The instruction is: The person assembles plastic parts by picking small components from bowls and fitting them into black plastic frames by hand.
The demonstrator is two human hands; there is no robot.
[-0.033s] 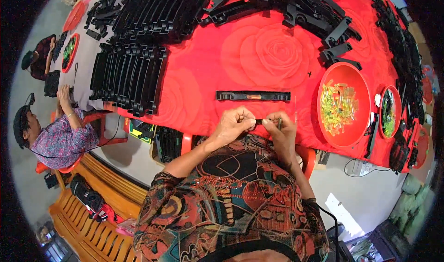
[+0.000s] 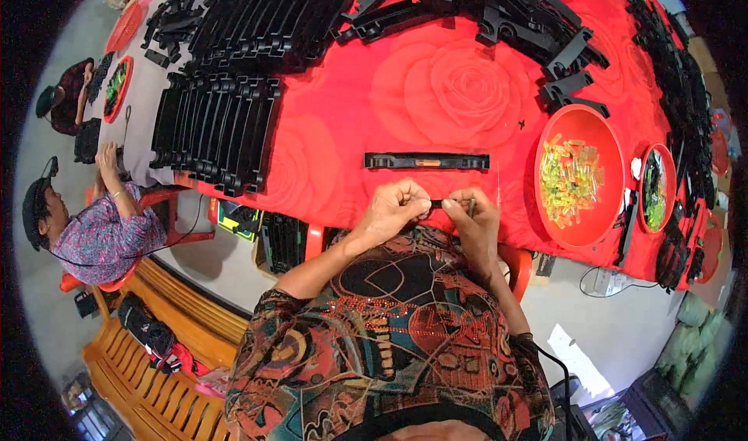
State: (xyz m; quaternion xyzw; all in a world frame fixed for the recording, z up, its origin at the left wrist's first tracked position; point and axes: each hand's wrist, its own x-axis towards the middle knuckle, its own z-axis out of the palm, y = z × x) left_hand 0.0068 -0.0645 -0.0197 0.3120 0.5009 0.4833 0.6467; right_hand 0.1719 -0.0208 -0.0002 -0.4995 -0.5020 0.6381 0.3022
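Just right of frame centre, the bare left hand point(image 2: 394, 211) and right hand point(image 2: 478, 224) pinch a short, slender black piece point(image 2: 436, 204), with no visible change or progress.

Small narrow black piece point(image 2: 435, 204): pinched at both ends, spanning the gap between the fingertips of the left hand point(image 2: 397, 209) and those of the right hand point(image 2: 478, 219); roughly crosswise, its ends hidden by the fingers, finer shape too small to tell.
Thin dark greenish stick point(image 2: 471, 206): at the right hand's fingers, visible end pointing away from the body; the rest is hidden.
Long straight black plastic-looking bar point(image 2: 460, 162): lying crosswise on the red rose-patterned cloth point(image 2: 335, 121), just beyond both hands, touched by neither.
Short amber-orange strip point(image 2: 428, 163): set lengthwise near the bar's middle, within its black body.
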